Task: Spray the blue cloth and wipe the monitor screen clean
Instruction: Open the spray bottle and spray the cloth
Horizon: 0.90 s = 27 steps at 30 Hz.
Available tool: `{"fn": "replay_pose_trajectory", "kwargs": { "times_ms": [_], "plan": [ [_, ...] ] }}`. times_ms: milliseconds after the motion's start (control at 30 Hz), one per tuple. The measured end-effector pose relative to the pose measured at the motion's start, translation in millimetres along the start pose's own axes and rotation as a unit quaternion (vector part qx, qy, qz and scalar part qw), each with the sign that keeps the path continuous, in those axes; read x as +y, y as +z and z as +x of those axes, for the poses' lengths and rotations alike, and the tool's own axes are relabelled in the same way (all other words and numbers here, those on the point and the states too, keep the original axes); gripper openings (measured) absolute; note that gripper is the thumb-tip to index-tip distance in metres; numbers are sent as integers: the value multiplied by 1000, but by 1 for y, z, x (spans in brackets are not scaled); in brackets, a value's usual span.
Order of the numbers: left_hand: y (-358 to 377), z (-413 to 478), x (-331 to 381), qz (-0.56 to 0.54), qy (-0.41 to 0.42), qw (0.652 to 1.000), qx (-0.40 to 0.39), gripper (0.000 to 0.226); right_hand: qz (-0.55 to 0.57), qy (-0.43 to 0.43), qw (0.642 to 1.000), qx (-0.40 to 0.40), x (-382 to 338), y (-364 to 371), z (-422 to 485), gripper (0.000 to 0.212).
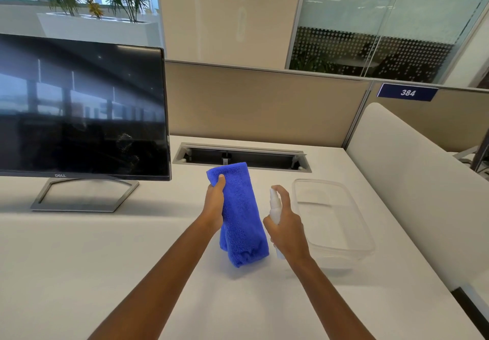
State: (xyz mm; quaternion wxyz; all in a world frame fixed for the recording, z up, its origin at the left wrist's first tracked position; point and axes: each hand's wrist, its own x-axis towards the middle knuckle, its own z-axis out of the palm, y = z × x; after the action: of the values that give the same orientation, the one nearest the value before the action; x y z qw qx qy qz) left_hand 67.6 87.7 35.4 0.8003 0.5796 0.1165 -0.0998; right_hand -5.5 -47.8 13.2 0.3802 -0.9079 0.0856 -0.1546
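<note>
My left hand (215,202) grips the folded blue cloth (242,220) near its top, holding it up above the white desk with its lower end hanging down. Just to the right, my right hand (287,227) holds a small white spray bottle (275,207) upright, with the index finger curled over its top and the nozzle facing the cloth. The dark monitor (79,106) stands at the left on a grey stand. Smudges show on the lower right part of its screen.
A clear plastic container (341,249) sits on the desk to the right of my right hand. An open cable hatch (240,155) lies behind the cloth. Beige partition panels (264,101) close the desk's back, and a white divider (412,175) runs along the right.
</note>
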Motion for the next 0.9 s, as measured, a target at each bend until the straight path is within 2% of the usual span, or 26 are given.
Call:
{"fn": "replay_pose_trajectory", "kwargs": {
  "times_ms": [267, 533, 733, 900],
  "plan": [
    [-5, -1, 14, -31, -4, 999, 7, 27, -4, 0, 1000, 16, 10, 0, -23, 56],
    [-14, -5, 25, -67, -14, 997, 30, 29, 32, 15, 999, 26, 26, 10, -40, 60],
    [-24, -11, 27, -79, -17, 996, 40, 27, 165, 38, 985, 30, 32, 22, -34, 29],
    [-32, -17, 25, -85, -27, 995, 42, 26, 217, 26, 975, 47, 30, 28, -27, 26]
  ]
}}
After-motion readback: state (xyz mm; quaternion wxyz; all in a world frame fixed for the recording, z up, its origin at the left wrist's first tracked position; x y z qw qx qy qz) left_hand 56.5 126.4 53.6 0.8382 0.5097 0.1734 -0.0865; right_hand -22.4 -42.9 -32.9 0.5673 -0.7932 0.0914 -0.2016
